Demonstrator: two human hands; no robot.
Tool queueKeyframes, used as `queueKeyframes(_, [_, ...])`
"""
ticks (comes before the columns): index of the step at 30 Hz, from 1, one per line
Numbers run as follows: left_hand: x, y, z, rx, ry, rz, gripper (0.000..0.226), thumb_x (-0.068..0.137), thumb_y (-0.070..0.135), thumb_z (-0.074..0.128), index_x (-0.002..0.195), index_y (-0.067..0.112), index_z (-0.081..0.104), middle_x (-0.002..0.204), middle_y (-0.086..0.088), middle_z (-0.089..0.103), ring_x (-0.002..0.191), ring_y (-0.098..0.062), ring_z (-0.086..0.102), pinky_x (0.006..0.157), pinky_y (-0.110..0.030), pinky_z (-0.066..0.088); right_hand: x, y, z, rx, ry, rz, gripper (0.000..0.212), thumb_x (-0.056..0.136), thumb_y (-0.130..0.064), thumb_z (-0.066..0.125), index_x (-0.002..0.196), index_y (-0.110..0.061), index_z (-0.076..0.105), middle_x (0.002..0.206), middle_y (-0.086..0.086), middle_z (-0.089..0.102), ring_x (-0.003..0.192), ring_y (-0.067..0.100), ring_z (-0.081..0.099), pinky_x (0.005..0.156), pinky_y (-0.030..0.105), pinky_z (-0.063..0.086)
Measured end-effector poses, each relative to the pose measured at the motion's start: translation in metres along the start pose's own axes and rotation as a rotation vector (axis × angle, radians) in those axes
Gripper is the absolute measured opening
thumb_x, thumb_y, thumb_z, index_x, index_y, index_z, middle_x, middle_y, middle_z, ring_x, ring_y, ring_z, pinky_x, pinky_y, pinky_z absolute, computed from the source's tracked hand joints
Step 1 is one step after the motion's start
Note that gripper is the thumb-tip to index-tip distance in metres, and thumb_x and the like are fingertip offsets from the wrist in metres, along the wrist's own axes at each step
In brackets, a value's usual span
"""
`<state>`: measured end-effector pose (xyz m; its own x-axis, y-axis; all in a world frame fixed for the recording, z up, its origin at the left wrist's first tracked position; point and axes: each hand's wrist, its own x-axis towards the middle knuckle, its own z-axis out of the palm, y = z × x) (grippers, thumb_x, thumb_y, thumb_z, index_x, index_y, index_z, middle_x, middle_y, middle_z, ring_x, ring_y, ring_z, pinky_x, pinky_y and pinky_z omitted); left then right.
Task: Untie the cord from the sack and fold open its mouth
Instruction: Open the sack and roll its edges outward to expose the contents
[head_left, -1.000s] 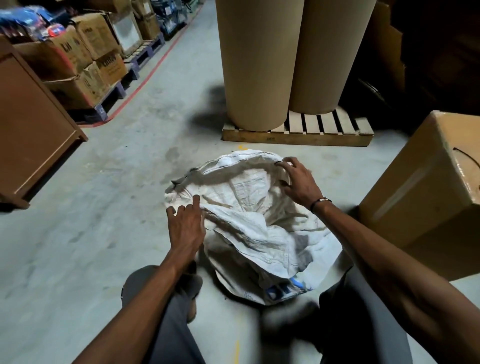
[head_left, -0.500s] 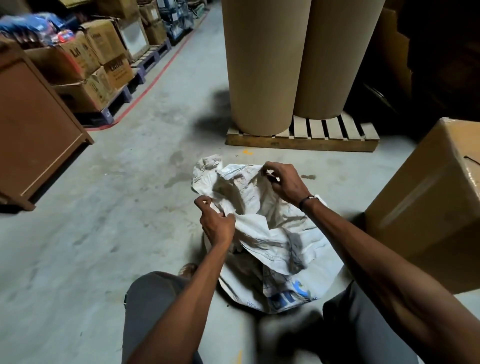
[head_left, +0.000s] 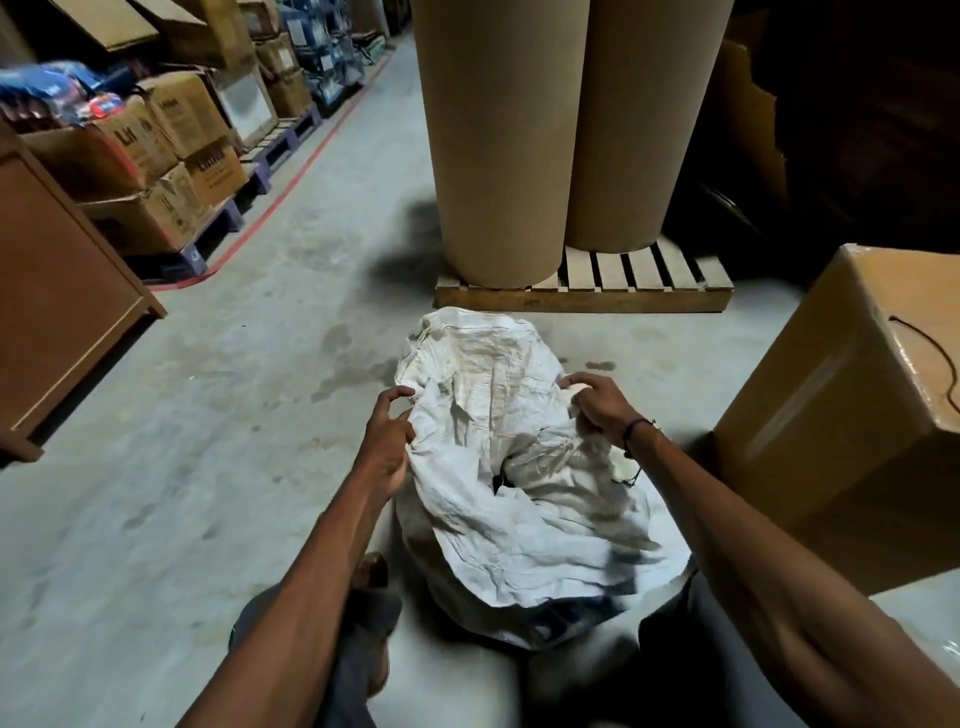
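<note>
Rolls (head_left: 550, 130) of brown paper, two in count, stand upright on one slatted wooden pallet (head_left: 613, 291) directly beyond the sack; their smooth cylindrical walls touch each other. One large taped cardboard box (head_left: 852, 395) sits right of the sack, near it but not touching, with a thin black cord (head_left: 935, 358) lying curled on its top face. One brown wooden cabinet (head_left: 67, 291) stands well left of the sack, leaving a broad strip of bare grey concrete floor (head_left: 208, 441) open between them. Stacked cartons (head_left: 171, 156) on dark pallets line the far left, bounded by a red floor line.

One sack (head_left: 519, 467), white woven plastic, crumpled and creased, rests on the floor between the person's knees. Its stitched upper rim stands raised on the side nearest the pallet; blue print shows at its near lower edge.

Left hand (head_left: 387, 441) grips a bunched fold on the left edge of the sack, fingers curled closed on the fabric. Right hand (head_left: 597, 405) pinches the right edge in the same way; a dark band circles that wrist.
</note>
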<state>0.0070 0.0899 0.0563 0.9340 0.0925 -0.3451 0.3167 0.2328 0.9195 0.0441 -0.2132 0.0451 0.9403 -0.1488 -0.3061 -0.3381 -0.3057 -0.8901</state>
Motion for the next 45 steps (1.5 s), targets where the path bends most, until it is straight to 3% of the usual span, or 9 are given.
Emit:
queueKeyframes(3, [0.008, 0.005, -0.017, -0.048, -0.016, -0.086, 0.068, 0.08, -0.022, 0.028, 0.111, 0.027, 0.064, 0.096, -0.016, 0.062, 0.06, -0.012, 0.062, 0.05, -0.02, 0.048, 0.0, 0.013, -0.014, 0.096, -0.009, 0.033, 0.058, 0.09, 0.019, 0.032, 0.125, -0.007, 0.07, 0.059, 0.004, 0.043, 0.029, 0.008, 0.028, 0.037, 0.016, 0.022])
queueKeyframes(9, [0.021, 0.006, -0.04, -0.221, -0.091, -0.229, 0.069, 0.086, -0.024, 0.023, 0.124, 0.021, 0.058, 0.072, -0.011, 0.075, 0.089, -0.029, 0.071, 0.097, -0.048, 0.049, 0.002, 0.034, -0.038, 0.267, 0.025, 0.221, 0.058, 0.1, 0.015, 0.025, 0.137, 0.0, 0.066, 0.054, 0.002, 0.033, 0.026, 0.01, 0.022, 0.037, 0.018, 0.014])
queueKeyframes(14, [0.024, 0.001, -0.056, -0.272, -0.168, -0.289, 0.065, 0.084, -0.018, 0.027, 0.126, 0.018, 0.061, 0.104, -0.016, 0.075, 0.112, -0.035, 0.068, 0.082, -0.048, 0.063, 0.005, 0.054, -0.049, 0.365, -0.014, 0.328, 0.059, 0.102, 0.006, 0.019, 0.138, -0.002, 0.065, 0.075, 0.01, 0.044, 0.055, 0.016, 0.017, 0.05, 0.026, 0.015])
queueKeyframes(17, [0.031, -0.003, -0.055, -0.251, -0.193, -0.214, 0.052, 0.091, -0.008, 0.043, 0.134, 0.013, 0.063, 0.08, -0.01, 0.062, 0.094, -0.026, 0.068, 0.083, -0.045, 0.062, 0.006, 0.056, -0.042, 0.39, -0.001, 0.317, 0.059, 0.102, 0.006, 0.02, 0.137, -0.001, 0.067, 0.073, 0.01, 0.04, 0.057, 0.018, 0.018, 0.052, 0.029, 0.017])
queueKeyframes(24, [0.03, -0.008, -0.049, 0.222, -0.197, -0.005, 0.054, 0.096, -0.013, 0.044, 0.112, 0.024, 0.08, 0.119, 0.002, 0.074, 0.088, -0.004, 0.06, 0.075, -0.014, 0.047, 0.004, 0.052, -0.03, 0.334, -0.002, 0.326, 0.051, 0.105, 0.0, 0.029, 0.13, -0.004, 0.073, 0.064, 0.007, 0.045, 0.047, 0.013, 0.026, 0.039, 0.021, 0.018])
queueKeyframes(29, [0.034, -0.005, -0.053, -0.048, -0.213, -0.172, 0.059, 0.084, -0.008, 0.039, 0.131, 0.009, 0.071, 0.142, -0.006, 0.066, 0.129, -0.018, 0.064, 0.107, -0.036, 0.051, 0.001, 0.046, -0.036, 0.537, -0.121, 0.378, 0.053, 0.101, 0.005, 0.025, 0.135, 0.003, 0.066, 0.123, 0.023, 0.069, 0.105, 0.037, 0.063, 0.094, 0.04, 0.051])
queueKeyframes(34, [0.034, -0.004, -0.08, -0.656, -0.38, -0.422, 0.074, 0.079, 0.019, 0.045, 0.15, -0.002, 0.048, 0.156, -0.022, 0.048, 0.149, -0.036, 0.043, 0.125, -0.052, 0.028, 0.003, 0.047, -0.048, 0.68, -0.155, 0.534, 0.042, 0.099, 0.002, 0.027, 0.108, 0.002, 0.067, 0.111, 0.019, 0.072, 0.104, 0.039, 0.066, 0.104, 0.053, 0.047])
queueKeyframes(42, [0.034, -0.009, -0.095, -0.445, -0.286, -0.453, 0.06, 0.089, 0.038, 0.048, 0.14, 0.01, 0.063, 0.14, -0.015, 0.064, 0.121, -0.038, 0.066, 0.096, -0.054, 0.047, -0.003, 0.053, -0.047, 0.521, -0.047, 0.533, 0.035, 0.097, -0.007, 0.038, 0.092, -0.011, 0.072, 0.062, 0.002, 0.069, 0.054, 0.021, 0.062, 0.051, 0.027, 0.049])
queueKeyframes(45, [0.029, 0.0, -0.087, -0.142, -0.265, -0.422, 0.063, 0.083, 0.055, 0.053, 0.13, 0.017, 0.072, 0.112, -0.006, 0.067, 0.094, -0.026, 0.061, 0.081, -0.041, 0.041, -0.001, 0.046, -0.034, 0.306, 0.055, 0.297, 0.02, 0.097, -0.024, 0.057, 0.099, -0.018, 0.076, 0.082, -0.003, 0.071, 0.067, 0.013, 0.06, 0.057, 0.024, 0.042])
